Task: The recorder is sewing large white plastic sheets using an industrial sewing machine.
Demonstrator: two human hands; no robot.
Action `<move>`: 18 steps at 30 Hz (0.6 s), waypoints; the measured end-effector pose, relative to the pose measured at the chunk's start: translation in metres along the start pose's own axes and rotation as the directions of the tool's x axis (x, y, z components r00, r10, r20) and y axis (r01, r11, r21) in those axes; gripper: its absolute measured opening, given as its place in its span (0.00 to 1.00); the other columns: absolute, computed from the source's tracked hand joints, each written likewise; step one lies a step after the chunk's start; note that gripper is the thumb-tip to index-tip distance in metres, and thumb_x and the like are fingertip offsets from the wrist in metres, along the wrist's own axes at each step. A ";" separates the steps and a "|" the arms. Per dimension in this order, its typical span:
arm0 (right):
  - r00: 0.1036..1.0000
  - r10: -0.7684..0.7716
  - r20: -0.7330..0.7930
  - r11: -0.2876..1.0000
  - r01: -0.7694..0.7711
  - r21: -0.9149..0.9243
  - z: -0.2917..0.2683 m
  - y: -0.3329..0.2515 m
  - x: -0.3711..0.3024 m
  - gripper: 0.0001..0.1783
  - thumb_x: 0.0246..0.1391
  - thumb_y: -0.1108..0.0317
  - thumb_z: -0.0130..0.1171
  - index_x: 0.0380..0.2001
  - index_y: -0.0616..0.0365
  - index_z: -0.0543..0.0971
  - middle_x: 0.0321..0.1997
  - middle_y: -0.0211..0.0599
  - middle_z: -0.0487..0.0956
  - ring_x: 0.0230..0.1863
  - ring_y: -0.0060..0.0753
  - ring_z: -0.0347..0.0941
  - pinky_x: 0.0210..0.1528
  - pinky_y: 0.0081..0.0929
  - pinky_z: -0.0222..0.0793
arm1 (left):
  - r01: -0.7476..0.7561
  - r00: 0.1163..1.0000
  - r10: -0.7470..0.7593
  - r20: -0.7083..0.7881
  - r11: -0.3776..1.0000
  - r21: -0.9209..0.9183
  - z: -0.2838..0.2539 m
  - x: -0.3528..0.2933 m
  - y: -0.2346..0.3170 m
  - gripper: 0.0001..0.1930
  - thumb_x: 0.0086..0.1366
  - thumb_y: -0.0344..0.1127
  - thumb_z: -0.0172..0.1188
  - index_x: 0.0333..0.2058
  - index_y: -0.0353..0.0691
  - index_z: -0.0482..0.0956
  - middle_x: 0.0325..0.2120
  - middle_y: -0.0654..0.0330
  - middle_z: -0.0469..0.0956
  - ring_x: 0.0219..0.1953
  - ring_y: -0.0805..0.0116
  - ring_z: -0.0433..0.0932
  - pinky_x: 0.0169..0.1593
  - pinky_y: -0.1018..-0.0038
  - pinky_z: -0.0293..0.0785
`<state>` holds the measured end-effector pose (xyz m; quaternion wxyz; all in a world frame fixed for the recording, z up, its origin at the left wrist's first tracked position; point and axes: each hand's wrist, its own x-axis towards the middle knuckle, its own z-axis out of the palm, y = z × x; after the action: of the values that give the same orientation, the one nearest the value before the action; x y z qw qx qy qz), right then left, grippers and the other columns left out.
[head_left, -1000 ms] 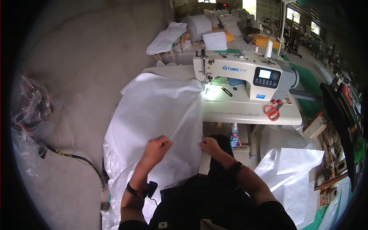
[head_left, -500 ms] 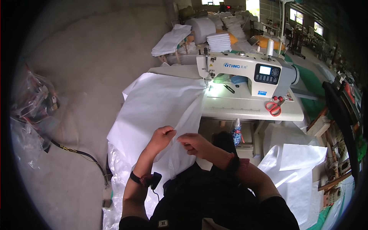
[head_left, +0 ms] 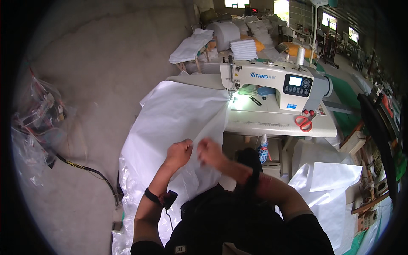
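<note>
A large white sheet (head_left: 170, 114), smooth and fabric-like, runs from under the needle of a white sewing machine (head_left: 265, 80) down over the table's left edge toward my lap. My left hand (head_left: 179, 153) is closed in a pinch at a fold of this sheet, thumb and forefinger uppermost. Close to its right, over the same sheet, is my right hand (head_left: 209, 152). Motion smears its fingers, so what they hold, if anything, is unclear. The machine's lamp lights the needle area, where small black thread snips (head_left: 255, 100) lie.
Red-handled scissors (head_left: 303, 123) rest on the table's right part. More white sheets (head_left: 327, 182) hang at my right. A folded white stack (head_left: 243, 49) stands behind the machine. Clear plastic bags (head_left: 40, 114) and a black cable (head_left: 95, 172) lie on the floor at left.
My right hand has risen slightly and its fingers have become blurred. The left hand stays almost in place at the sheet's fold. The whole view has shifted slightly.
</note>
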<state>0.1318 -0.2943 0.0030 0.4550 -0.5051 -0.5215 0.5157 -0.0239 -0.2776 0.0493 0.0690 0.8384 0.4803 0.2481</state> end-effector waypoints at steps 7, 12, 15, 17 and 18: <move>0.789 -0.572 -0.226 0.820 0.563 -0.108 -0.039 0.005 0.098 0.34 0.59 0.60 0.49 0.63 0.60 0.49 0.43 0.46 0.73 0.41 0.34 0.74 0.37 0.30 0.74 | -0.255 0.965 0.255 0.054 0.883 0.394 -0.017 0.002 0.046 0.11 0.52 0.27 0.52 0.36 0.42 0.77 0.14 0.55 0.75 0.18 0.55 0.76 0.23 0.63 0.71; 0.986 -0.167 0.024 0.975 0.161 0.153 -0.036 0.038 -0.031 0.40 0.57 0.57 0.54 0.64 0.59 0.48 0.44 0.43 0.74 0.44 0.29 0.72 0.43 0.30 0.70 | -0.277 0.961 0.271 0.060 0.915 0.294 0.012 -0.021 0.048 0.14 0.51 0.28 0.52 0.38 0.39 0.76 0.13 0.58 0.74 0.17 0.59 0.76 0.20 0.66 0.69; 0.931 -0.019 -0.363 0.948 -0.098 -0.302 -0.053 0.071 -0.054 0.36 0.53 0.55 0.58 0.60 0.60 0.58 0.43 0.43 0.75 0.42 0.31 0.73 0.44 0.32 0.69 | -0.156 0.972 0.105 0.209 0.956 0.248 0.036 -0.031 0.049 0.14 0.55 0.32 0.50 0.42 0.39 0.75 0.16 0.53 0.75 0.21 0.55 0.78 0.24 0.61 0.71; 0.970 -0.010 -0.244 0.981 -0.038 -0.191 -0.056 0.088 -0.046 0.31 0.51 0.55 0.60 0.53 0.60 0.65 0.40 0.43 0.75 0.41 0.32 0.73 0.43 0.32 0.69 | -0.137 0.976 0.106 0.190 0.978 0.160 0.048 -0.034 0.049 0.13 0.58 0.34 0.49 0.41 0.40 0.74 0.16 0.51 0.75 0.22 0.52 0.77 0.25 0.59 0.70; 0.985 0.098 -0.141 0.988 -0.114 -0.107 -0.055 0.093 -0.041 0.26 0.49 0.55 0.62 0.47 0.61 0.72 0.38 0.42 0.75 0.39 0.34 0.73 0.43 0.33 0.69 | -0.120 0.975 0.103 0.197 0.990 0.075 0.052 -0.035 0.048 0.12 0.60 0.36 0.48 0.41 0.42 0.74 0.16 0.50 0.74 0.23 0.49 0.77 0.26 0.57 0.70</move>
<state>0.1947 -0.3352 -0.0850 0.4315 -0.5913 -0.4904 0.4730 0.0240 -0.3256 0.0089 0.0647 0.8865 0.4336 0.1482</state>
